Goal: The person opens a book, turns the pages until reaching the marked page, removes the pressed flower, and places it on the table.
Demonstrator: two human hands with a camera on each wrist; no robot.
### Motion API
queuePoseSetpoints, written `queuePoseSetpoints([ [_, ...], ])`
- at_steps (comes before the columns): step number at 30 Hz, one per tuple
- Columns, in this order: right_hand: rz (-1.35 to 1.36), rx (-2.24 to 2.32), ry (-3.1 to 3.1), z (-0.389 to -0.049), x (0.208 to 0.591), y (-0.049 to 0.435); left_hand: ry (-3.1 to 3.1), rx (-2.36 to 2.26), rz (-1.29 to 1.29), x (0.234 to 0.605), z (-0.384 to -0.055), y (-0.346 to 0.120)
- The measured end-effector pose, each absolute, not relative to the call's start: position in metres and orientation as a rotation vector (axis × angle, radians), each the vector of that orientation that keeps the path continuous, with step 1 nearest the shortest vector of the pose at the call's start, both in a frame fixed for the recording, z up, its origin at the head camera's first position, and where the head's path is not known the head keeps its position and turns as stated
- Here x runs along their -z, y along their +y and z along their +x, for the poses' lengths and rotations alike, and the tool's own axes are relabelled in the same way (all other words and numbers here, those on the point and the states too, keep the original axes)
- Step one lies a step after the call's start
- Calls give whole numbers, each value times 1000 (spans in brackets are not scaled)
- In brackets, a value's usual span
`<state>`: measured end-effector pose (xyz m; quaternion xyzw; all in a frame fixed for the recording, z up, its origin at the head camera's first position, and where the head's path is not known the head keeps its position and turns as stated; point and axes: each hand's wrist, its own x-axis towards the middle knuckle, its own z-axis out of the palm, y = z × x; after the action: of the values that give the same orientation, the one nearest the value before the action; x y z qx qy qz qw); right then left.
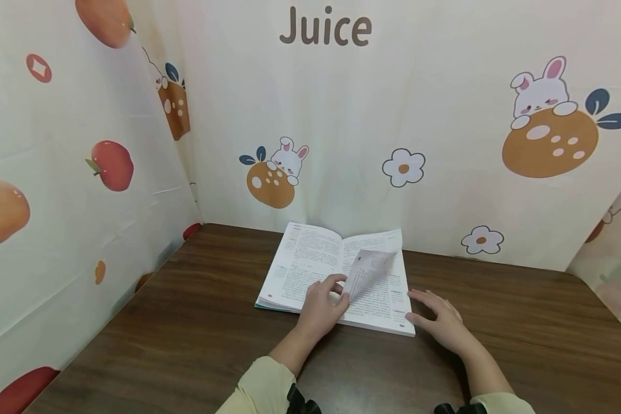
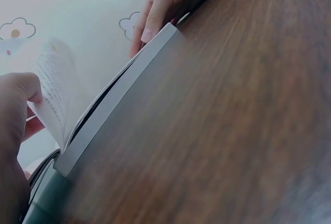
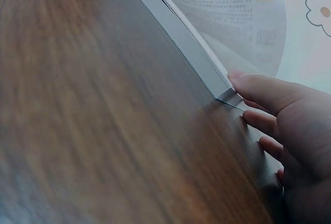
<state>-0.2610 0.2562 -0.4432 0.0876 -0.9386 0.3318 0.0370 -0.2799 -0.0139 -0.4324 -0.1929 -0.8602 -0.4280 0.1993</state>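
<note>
A thick paperback book lies spread on the table, its pages printed with small text. One page is lifted and bent over near the middle of the book. My left hand is at the lower middle of the book and pinches this page between thumb and fingers. At the book's lower right corner is my right hand; its thumb touches the page edges there, with the fingers loosely spread along the side. In the right wrist view, the right hand's fingertips rest by the table surface beside the book.
The dark wooden table runs up to a pale curtain printed with fruit, rabbits and flowers. Another printed curtain borders the left side. The book's top edge is close to the back curtain.
</note>
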Motion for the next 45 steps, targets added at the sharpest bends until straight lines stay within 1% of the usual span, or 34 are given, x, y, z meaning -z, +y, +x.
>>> queuePoseSetpoints([
  [13, 257, -1015, -2878, -261, 444, 256, -2242, 1374, -528, 433, -285, -21],
  [19, 261, -1020, -2871, -261, 445, 256, -2132, 1547, -406, 431, -291, -33],
  [28, 244, -1011, -2882, -262, 444, 256, -1983, 1782, -202, 427, -303, -62],
  [36, 229, -1009, -2892, -262, 445, 256, -1984, 1773, -177, 423, -311, -92],
  [45, 231, -1006, -2888, -262, 445, 256, -2261, 1791, -201, 418, -315, -132],
])
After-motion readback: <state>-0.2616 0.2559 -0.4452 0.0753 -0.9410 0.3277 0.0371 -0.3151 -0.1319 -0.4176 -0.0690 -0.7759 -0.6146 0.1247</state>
